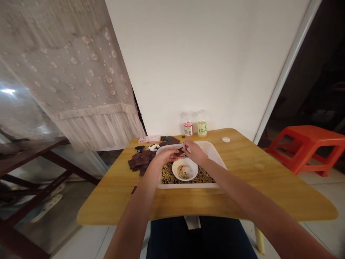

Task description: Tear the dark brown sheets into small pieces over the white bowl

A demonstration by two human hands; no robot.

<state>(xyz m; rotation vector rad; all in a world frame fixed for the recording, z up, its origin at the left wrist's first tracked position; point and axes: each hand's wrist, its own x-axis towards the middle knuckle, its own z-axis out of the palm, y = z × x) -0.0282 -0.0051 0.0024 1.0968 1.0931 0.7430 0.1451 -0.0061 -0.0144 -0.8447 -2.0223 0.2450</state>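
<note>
My left hand (169, 155) is closed on a small dark brown piece (182, 152), which looks like thin cloth or a little pouch. My right hand (194, 151) pinches at the same piece from the other side, fingertips close to the left ones. Just below both hands, a white bowl (193, 174) holds pale round beads (183, 173). The bowl sits in a white tray (219, 160) filled with beads (167, 175) in tan and dark tones. Whether a bead is between my fingertips cannot be seen.
A pile of dark brown pieces (140, 160) lies left of the tray on the wooden table (250, 180). Behind are a pink phone case (149, 139), a red-labelled container (188, 128), a green-labelled bottle (202, 127) and a clear lid (226, 139). An orange stool (309, 144) stands right.
</note>
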